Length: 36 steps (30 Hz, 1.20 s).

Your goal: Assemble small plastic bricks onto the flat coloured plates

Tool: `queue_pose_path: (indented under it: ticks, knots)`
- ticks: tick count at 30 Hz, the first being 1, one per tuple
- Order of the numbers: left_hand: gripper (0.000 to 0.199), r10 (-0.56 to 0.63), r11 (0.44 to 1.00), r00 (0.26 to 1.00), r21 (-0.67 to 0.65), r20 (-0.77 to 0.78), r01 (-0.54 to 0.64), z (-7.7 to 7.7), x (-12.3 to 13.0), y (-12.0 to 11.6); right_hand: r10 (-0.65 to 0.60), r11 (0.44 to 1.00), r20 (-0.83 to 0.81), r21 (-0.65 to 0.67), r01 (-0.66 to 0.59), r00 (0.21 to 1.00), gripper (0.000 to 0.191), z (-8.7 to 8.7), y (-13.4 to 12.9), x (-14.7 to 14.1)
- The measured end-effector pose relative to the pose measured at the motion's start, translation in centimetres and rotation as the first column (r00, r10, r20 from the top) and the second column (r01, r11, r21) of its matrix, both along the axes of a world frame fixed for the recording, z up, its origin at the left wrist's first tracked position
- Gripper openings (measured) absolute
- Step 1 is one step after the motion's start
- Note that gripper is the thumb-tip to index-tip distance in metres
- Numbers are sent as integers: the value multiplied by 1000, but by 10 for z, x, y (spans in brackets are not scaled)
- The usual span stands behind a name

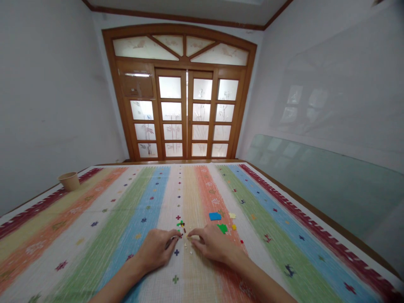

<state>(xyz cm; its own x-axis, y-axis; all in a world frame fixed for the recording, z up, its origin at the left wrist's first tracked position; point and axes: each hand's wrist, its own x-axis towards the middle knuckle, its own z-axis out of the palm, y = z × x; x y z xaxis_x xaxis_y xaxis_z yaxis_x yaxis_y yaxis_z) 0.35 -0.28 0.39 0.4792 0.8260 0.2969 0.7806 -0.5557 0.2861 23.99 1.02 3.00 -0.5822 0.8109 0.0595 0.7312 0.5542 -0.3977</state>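
Note:
My left hand [159, 249] rests on the striped cloth, thumb and forefinger closed in a pinch. A tiny dark red bit shows at its fingertips; whether it is held I cannot tell. Just across from it, my right hand [211, 243] is also pinched, close to small cream bits [185, 244]. What sits between its fingers is too small to name. Beyond the fingertips lies a little cluster of green, yellow and dark pieces [181, 224]. Right of my right hand are a green piece [222, 228], a blue flat piece [215, 216], a pale yellow piece [232, 215] and a yellow piece [234, 227].
The striped, patterned cloth [120, 227] covers the table. A tan cup [69, 181] stands at the far left edge. One small red piece [241, 242] lies right of my right wrist. Wooden glazed doors [186, 113] close the far wall; a glass panel [315, 176] leans at right.

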Motion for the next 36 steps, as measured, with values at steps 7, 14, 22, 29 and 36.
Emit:
queue_pose_path:
  ticks: [7, 14, 22, 29, 36]
  knots:
    - [33, -33, 999, 999, -8, -19, 33, 0, 0, 0, 24, 999, 5, 21, -24, 1000, 36, 1, -2, -3]
    - [32, -89, 996, 996, -3, 16, 89, -1, -1, 1, 22, 998, 36, 52, -24, 999, 36, -3, -2, -6]
    - [33, -58, 998, 998, 24, 14, 58, -3, -1, 1, 15, 996, 74, 87, -22, 997, 37, -8, -1, -8]
    - [30, -63, 998, 998, 25, 24, 63, -3, -1, 1, 23, 992, 79, 124, -33, 997, 35, -13, 0, -9]
    - [29, -87, 996, 995, 20, 38, 87, -1, -1, 0, 21, 990, 74, 136, -31, 997, 32, -10, -1, -9]
